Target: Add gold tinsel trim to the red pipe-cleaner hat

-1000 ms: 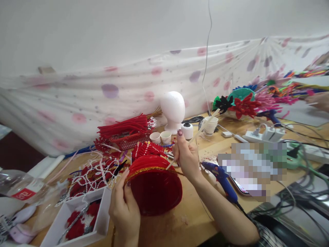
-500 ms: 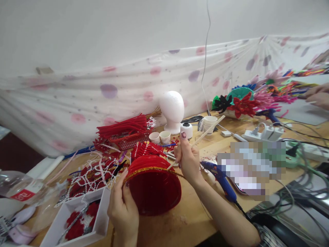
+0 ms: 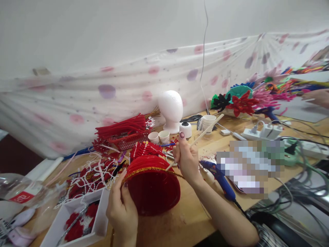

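A red velvet hat (image 3: 144,163) with beaded strings on its far side lies tilted, its dark red hollow facing me. My left hand (image 3: 123,207) grips the hat's left edge, thumb against the rim. Glittery gold trim (image 3: 151,169) runs along the upper rim, and a loose length of it leads off past my right wrist. In my right hand (image 3: 187,159), closed in a fist with the thumb up, is a thin pale stick (image 3: 205,132). Its lower tip touches the trim on the rim. Beside my right forearm lies a blue glue gun (image 3: 221,178).
A white foam head (image 3: 171,109) and paper cups (image 3: 163,137) stand behind the hat. On the left are a white box (image 3: 100,219) of red flowers and a plastic bottle (image 3: 23,192). Power strips (image 3: 264,132) and cables spread rightward. A co-worker's hand (image 3: 320,98) shows far right.
The view has shifted very slightly. Both hands, the hat and the stick keep nearly the same pose. The co-worker's hand at far right has moved a little.
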Tool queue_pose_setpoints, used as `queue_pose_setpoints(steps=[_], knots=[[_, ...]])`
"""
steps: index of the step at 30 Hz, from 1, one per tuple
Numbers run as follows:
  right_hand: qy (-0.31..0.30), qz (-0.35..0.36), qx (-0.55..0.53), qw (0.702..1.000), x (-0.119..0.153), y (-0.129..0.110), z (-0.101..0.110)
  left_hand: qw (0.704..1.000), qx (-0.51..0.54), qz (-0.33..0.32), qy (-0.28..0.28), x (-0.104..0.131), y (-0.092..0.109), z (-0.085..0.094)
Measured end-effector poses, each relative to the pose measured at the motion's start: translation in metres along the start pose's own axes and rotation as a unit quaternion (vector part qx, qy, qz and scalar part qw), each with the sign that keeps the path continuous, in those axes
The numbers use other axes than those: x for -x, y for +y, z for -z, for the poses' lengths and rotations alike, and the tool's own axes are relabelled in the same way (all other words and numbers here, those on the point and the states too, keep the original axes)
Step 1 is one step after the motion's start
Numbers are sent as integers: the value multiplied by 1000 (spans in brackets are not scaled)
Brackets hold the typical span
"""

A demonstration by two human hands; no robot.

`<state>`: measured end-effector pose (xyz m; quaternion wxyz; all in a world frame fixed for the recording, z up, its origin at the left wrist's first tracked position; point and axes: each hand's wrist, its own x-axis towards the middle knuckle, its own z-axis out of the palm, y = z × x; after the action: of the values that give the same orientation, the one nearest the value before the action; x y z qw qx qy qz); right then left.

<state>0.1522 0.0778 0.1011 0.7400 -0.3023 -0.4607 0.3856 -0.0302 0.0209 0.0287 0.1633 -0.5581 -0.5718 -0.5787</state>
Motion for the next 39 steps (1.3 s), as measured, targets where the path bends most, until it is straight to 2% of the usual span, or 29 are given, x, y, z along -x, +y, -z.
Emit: queue_pose_setpoints(steps=[11, 24, 32, 39], knots=[[37, 2, -22, 999, 2, 3, 3, 1000, -11, 0, 10, 0, -3, -1], [19, 9, -8, 1000, 6, 4, 3, 1000, -20, 6, 20, 0, -2, 0], [38, -9, 8, 999, 8, 8, 12, 1000, -23, 5, 16, 0, -4, 0], [55, 5, -57, 997, 9, 5, 11, 1000, -19, 2, 14, 1, -4, 0]])
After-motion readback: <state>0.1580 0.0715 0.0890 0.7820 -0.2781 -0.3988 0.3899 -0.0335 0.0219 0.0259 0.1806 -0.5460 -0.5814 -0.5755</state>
